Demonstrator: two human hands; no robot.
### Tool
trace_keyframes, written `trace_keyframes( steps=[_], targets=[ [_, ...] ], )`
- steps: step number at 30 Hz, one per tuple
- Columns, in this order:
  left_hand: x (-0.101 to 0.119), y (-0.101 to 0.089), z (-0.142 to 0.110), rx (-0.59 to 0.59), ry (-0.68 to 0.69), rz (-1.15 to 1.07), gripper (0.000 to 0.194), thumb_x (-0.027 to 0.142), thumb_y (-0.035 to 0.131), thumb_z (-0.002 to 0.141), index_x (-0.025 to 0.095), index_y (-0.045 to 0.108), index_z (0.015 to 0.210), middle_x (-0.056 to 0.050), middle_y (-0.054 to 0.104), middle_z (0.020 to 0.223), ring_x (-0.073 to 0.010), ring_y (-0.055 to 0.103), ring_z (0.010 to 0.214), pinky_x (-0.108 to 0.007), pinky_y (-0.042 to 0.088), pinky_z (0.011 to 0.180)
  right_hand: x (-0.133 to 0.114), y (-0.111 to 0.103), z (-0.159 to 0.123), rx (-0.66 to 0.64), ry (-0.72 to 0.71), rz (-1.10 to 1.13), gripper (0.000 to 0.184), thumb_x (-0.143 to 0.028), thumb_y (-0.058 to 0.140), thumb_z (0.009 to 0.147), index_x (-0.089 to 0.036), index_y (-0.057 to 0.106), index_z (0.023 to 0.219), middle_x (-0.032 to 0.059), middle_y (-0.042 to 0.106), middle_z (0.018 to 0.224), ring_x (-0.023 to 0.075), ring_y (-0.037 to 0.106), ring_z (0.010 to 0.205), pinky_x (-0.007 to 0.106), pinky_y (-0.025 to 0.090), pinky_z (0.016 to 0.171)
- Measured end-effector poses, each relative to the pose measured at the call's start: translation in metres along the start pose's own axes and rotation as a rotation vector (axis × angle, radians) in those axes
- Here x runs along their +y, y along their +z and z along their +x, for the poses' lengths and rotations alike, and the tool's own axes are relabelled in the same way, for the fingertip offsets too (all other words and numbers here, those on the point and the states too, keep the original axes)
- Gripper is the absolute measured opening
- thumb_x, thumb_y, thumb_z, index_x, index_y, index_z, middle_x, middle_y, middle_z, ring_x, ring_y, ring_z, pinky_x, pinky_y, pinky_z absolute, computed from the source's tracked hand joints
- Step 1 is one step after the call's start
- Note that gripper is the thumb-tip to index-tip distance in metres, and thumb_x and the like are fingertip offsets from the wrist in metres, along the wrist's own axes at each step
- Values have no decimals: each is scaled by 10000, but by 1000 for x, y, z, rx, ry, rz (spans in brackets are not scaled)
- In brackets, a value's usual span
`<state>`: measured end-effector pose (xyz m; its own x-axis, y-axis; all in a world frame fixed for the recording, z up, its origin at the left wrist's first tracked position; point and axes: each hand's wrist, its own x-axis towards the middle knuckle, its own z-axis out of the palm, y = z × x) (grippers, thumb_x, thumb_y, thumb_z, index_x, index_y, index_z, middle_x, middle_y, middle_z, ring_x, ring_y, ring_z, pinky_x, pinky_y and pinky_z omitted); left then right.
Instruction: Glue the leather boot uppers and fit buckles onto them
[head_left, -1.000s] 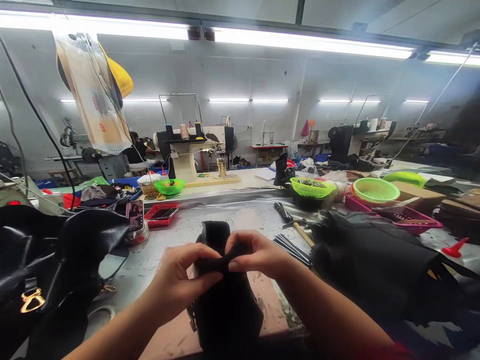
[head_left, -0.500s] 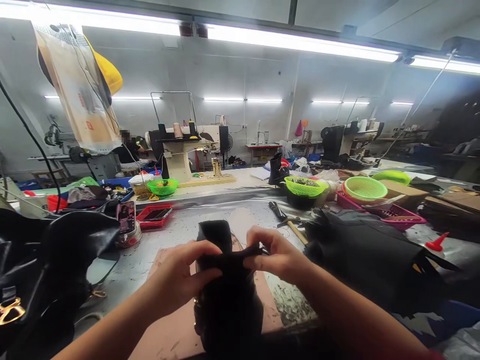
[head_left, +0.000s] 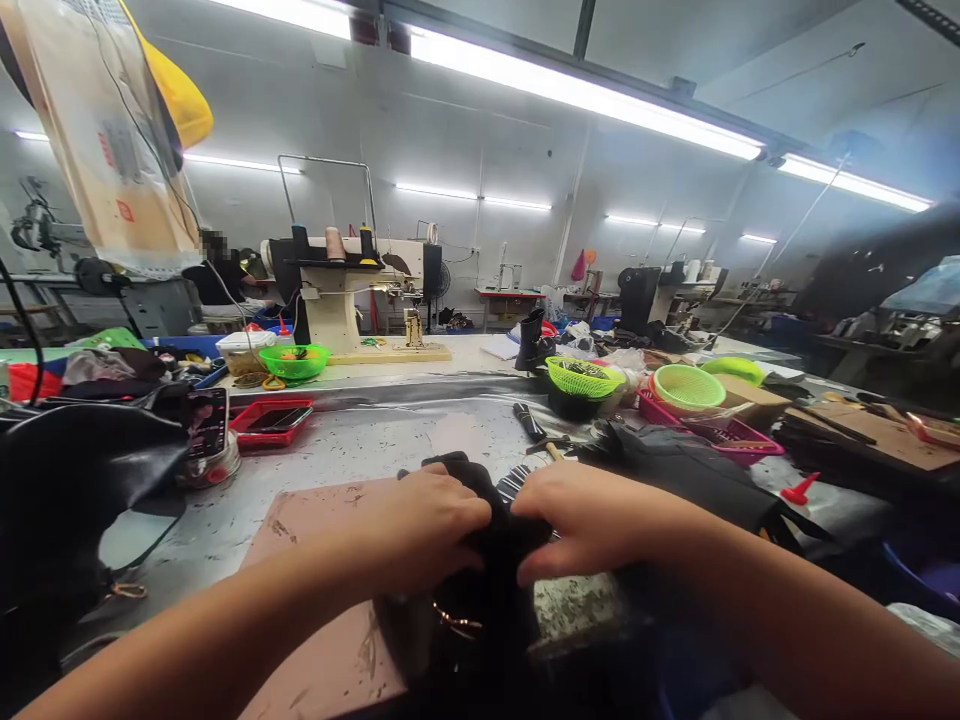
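A black leather piece with small gold fittings lies on a pinkish work board at the near edge of the bench. My left hand grips its upper left part with fingers curled. My right hand grips its upper right part, fingers pressed down onto the leather. The two hands nearly touch over the piece. Its lower part is in shadow.
Black leather bags lie at the left, a black pile at the right. A phone, a red tray, green baskets and a hammer sit behind. A person sits by a sewing machine beyond.
The black piece has come down from upright to low on the board. Both hands dropped with it and closed together over its top. The view has swung to the right.
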<state>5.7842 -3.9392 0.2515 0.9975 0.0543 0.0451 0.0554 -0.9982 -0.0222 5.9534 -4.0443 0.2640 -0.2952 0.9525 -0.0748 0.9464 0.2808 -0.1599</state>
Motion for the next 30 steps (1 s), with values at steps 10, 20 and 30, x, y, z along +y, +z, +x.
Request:
trace_keyframes(
  steps=[10, 20, 30],
  targets=[
    [-14, -18, -9, -178, -136, -219, 138, 270, 686, 660, 214, 583, 732, 37, 553, 620, -122, 494, 557, -217, 266, 454, 22, 8, 8, -70, -248, 450, 167, -247, 633, 743, -111, 619, 647, -39, 457, 574, 93, 439, 604, 192, 362, 592],
    [-11, -12, -19, -86, -35, -425, 90, 238, 595, 750, 202, 604, 832, -4, 591, 831, -148, 543, 762, -214, 379, 648, 12, -6, 10, -113, -314, 319, 68, -168, 643, 720, -121, 610, 685, -52, 464, 590, 78, 423, 578, 178, 348, 560],
    [-14, -8, -26, -15, -43, -358, 103, 279, 541, 810, 193, 541, 753, 11, 546, 759, -117, 496, 668, -202, 350, 587, 1, -1, 16, -72, -233, 457, 148, -157, 649, 693, -116, 637, 835, -33, 547, 663, 93, 490, 617, 173, 391, 565]
  ],
)
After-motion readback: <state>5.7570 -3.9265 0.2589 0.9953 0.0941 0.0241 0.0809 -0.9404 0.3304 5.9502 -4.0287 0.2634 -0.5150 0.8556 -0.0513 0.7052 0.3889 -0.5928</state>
